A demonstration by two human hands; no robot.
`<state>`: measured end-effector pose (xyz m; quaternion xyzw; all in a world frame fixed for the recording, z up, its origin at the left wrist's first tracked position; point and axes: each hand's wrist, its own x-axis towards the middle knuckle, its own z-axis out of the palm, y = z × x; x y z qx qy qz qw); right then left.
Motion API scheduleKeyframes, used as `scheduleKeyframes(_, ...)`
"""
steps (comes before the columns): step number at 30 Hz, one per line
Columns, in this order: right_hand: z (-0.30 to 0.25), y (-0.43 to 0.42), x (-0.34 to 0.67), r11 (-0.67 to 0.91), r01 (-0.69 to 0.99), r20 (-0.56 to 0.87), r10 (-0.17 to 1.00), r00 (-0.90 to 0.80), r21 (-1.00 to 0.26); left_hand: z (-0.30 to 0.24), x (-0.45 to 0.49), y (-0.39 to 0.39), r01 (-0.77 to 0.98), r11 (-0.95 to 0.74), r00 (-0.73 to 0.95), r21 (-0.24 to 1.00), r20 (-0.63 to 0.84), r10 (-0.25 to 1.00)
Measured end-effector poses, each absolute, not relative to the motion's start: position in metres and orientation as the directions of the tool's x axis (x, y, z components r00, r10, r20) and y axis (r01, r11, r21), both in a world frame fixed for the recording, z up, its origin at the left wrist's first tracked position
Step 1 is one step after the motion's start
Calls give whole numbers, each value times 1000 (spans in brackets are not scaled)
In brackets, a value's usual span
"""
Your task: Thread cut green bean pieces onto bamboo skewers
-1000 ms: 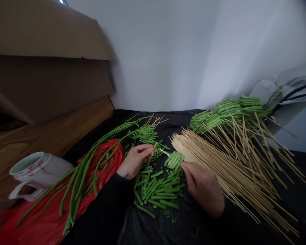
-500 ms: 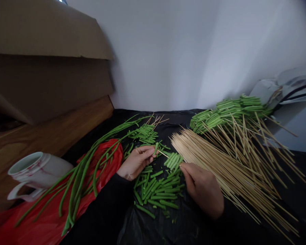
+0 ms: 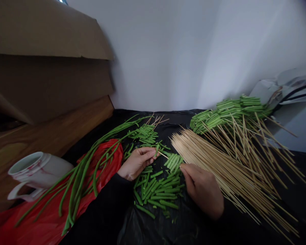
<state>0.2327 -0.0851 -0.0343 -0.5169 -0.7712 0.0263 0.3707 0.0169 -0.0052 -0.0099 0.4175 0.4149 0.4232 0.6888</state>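
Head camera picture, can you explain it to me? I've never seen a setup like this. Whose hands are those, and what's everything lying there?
There's no machine here: these are a person's own bare hands, seen by a camera worn on the head, looking forward and down. The right hand holds a thin skewer beside a row of green pieces threaded on it. The left hand pinches another green piece at the skewer's other end. On the black sheet lie loose cut pieces, a bundle of bare skewers and a pile of filled ones. Long green stalks lie across red plastic at the left.
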Motion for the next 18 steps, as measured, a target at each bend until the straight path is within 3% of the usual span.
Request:
scheduleKeyframes(7, -36, -85, 233, 471, 776, 541, 816, -203, -420, -10, 19, -7, -199, 298, 306, 933, -230, 924)
scheduleKeyframes(18, -35, -84, 229, 468, 772, 574, 802, -167, -429, -10, 32, -14, -418, 356, 251, 836, -271, 929)
